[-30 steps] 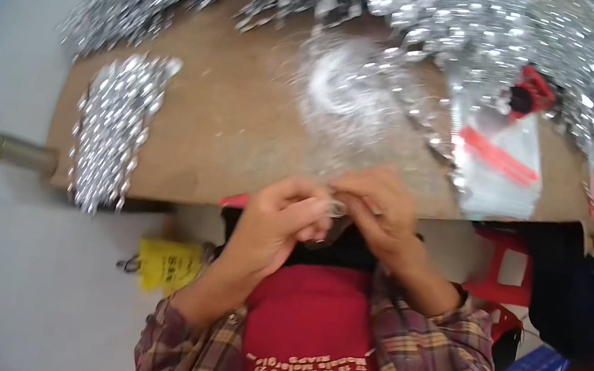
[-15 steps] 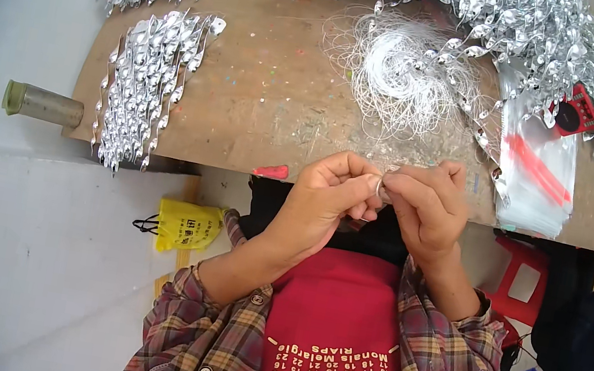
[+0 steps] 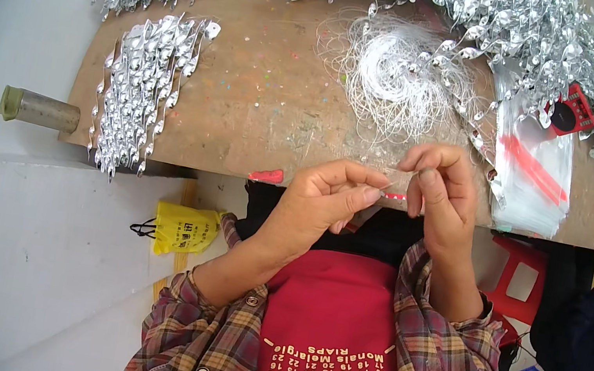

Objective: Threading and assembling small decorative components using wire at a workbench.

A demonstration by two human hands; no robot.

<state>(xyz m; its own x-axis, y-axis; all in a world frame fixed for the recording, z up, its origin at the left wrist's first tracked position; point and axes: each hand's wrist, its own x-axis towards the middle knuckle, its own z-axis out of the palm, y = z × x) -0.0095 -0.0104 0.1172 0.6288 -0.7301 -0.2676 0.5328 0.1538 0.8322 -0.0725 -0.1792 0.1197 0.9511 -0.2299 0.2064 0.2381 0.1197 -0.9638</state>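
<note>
My left hand is in front of the table edge, its thumb and index finger pinched together. A thin pale thread seems to show at those fingertips, too fine to follow. Just to the right, my right hand is raised with curled fingers, the thumb against them; whatever it holds is too small to make out. A short red strip with white dots shows between the hands. Beyond them on the table lies a loose coil of clear white thread.
On the brown table lie twisted silver strips, a heap of silver tinsel, clear plastic bags and a red device. A metal tube juts out left. Below are a yellow bag and red stool; another person sits right.
My hands have moved apart from where their fingertips met. The right hand went slightly up and right, its fingers loosening; the left stays pinched. A dotted red strip now shows between them.
</note>
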